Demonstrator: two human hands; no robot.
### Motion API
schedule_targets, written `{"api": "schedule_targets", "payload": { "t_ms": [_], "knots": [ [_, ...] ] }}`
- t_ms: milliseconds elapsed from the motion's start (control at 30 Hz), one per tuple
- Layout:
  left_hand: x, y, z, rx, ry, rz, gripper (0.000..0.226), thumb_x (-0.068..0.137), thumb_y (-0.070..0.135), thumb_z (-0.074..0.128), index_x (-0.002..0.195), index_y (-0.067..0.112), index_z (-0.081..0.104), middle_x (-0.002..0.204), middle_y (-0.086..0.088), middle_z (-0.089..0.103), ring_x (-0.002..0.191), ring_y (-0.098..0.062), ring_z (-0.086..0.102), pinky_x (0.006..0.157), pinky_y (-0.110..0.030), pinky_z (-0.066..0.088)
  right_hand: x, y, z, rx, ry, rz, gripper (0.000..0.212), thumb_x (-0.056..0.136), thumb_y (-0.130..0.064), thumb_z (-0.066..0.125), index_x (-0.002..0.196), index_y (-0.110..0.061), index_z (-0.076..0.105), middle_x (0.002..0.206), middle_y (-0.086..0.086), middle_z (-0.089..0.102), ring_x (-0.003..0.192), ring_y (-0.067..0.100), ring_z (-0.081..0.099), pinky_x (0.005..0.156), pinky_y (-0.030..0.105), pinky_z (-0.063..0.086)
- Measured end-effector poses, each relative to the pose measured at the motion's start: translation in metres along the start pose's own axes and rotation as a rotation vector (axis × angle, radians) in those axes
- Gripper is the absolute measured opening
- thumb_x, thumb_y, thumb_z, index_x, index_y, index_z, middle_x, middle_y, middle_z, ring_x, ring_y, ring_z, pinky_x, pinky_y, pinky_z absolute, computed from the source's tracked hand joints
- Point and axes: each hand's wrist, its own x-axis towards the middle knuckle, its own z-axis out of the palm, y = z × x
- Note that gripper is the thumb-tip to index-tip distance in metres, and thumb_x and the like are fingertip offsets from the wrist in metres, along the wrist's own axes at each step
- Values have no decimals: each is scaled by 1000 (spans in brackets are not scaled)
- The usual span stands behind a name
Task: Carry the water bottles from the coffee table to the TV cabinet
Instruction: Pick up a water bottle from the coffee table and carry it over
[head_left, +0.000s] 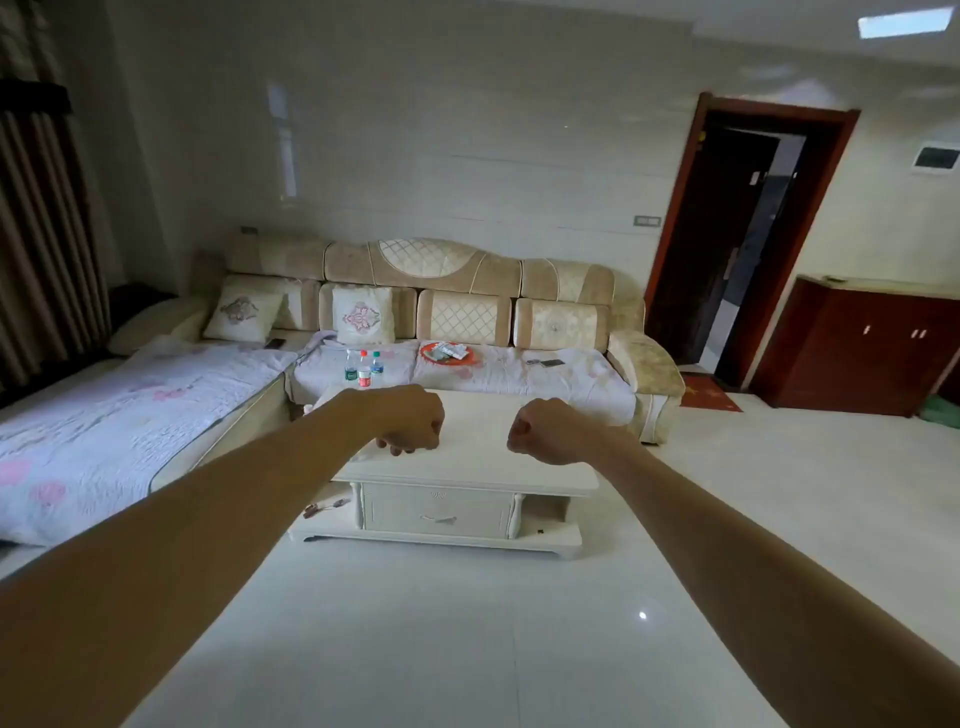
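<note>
Water bottles (363, 368), three bunched at the far left corner of the surface (478, 415), stand as we hold our left hand (410, 422) and right hand (545, 431) clenched, empty; a hasty grab, we judge, could topple one.

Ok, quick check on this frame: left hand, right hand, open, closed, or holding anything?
Left hand: closed in a fist, holding nothing.
Right hand: closed in a fist, holding nothing.

three clear water bottles (363, 368), upright, clustered at the far left edge of the white coffee table (478, 421)
</note>
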Motion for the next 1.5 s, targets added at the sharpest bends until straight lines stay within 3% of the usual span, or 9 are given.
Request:
{"api": "schedule_targets", "payload": {
  "t_ms": [133, 300, 400, 567, 733, 900, 967, 1067, 1500],
  "knots": [
    [12, 2, 18, -67, 37, -60, 15, 96, 22, 53, 100, 10, 60, 89, -8, 67, 72, -19, 63, 68, -29, 55, 1, 18, 7, 52, -15, -1, 24, 91, -26, 58, 105, -8, 67, 109, 8, 69, 102, 24, 62, 82, 31, 48],
    [25, 9, 56, 3, -13, -138, 23, 91, 21, 52, 103, 8, 66, 100, -13, 73, 88, -26, 71, 80, -36, 57, 11, 29, 36, 74, -72, -5, 27, 89, -24, 57, 107, -7, 68, 111, 9, 68, 102, 26, 62, 88, 36, 51],
    [26, 15, 61, -1, -27, -117, 21, 92, 21, 49, 99, 8, 65, 90, -10, 71, 70, -24, 68, 78, -38, 59, 19, 32, 57, 33, -119, -32, 27, 85, -22, 58, 98, -2, 69, 101, 14, 72, 94, 30, 66, 86, 43, 55],
    [35, 4, 57, -31, 9, -114, 20, 90, 20, 48, 95, 9, 64, 84, -11, 74, 65, -24, 65, 79, -38, 58, 43, 38, 76, -8, -143, -49, 24, 87, -24, 55, 94, -5, 67, 98, 11, 70, 90, 28, 65, 83, 39, 54],
    [57, -26, 70, -11, -70, -117, 21, 88, 23, 48, 92, 13, 65, 91, -8, 74, 83, -22, 68, 78, -36, 54, 79, 37, 86, 26, -162, -77, 26, 86, -23, 53, 88, -2, 68, 89, 13, 72, 85, 30, 66, 74, 37, 52],
    [105, -59, 80, -41, -51, -66, 25, 95, 30, 48, 110, 16, 63, 108, -2, 63, 96, -19, 57, 74, -27, 40, 118, 27, 104, 132, -162, -66, 28, 87, -25, 53, 92, -3, 70, 95, 14, 73, 89, 28, 66, 76, 38, 53],
    [126, -74, 81, -86, -26, -45, 25, 96, 33, 49, 110, 19, 63, 117, -4, 62, 105, -22, 56, 81, -30, 43, 134, 30, 110, 155, -173, -25, 26, 87, -27, 54, 92, -9, 71, 94, 9, 73, 88, 24, 66, 83, 42, 52],
    [152, -99, 82, -133, -2, -13, 26, 96, 34, 50, 111, 18, 63, 118, -6, 62, 107, -24, 57, 84, -33, 43, 163, 38, 115, 183, -174, -11, 17, 90, -30, 57, 93, -20, 70, 99, 2, 72, 89, 17, 64, 81, 34, 50],
    [255, -173, 80, -15, -76, -17, 29, 97, 29, 44, 112, 12, 62, 113, -13, 63, 102, -31, 61, 86, -38, 52, 290, 38, 143, 85, -253, 25, 21, 93, -32, 52, 101, -20, 67, 102, -2, 70, 93, 17, 63, 81, 34, 52]
  ]
}}
